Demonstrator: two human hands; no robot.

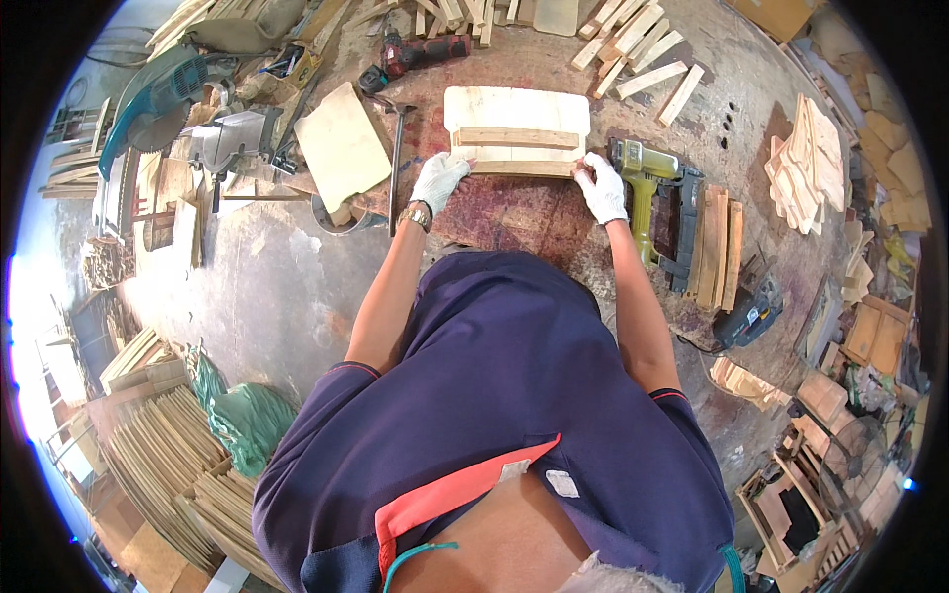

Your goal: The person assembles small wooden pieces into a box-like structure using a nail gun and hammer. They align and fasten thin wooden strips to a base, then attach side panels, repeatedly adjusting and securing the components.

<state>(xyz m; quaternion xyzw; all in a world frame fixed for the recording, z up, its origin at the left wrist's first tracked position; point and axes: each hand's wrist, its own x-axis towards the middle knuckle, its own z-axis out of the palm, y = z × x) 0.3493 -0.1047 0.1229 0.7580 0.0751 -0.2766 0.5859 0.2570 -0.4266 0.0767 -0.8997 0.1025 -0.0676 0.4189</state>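
Observation:
A pale wooden panel [519, 107] with rounded far corners lies flat in front of me. Across its middle rests a wooden strip [516, 137]. A second, slightly curved wooden strip [524, 169] runs along the panel's near edge. My left hand [439, 183], in a white glove, pinches the left end of this near strip. At its other end, the gloved fingers of my right hand [601, 188] are closed on the strip. Just right of that hand lies a green and black nail gun [645, 188]. A hammer [398, 148] lies left of my left hand.
Another pale panel [343, 140] lies left of the hammer. A red and black cordless drill [420, 55] sits beyond it. Loose strips [633, 44] are piled at the far right, cut boards [809, 166] further right. A miter saw [153, 109] stands far left.

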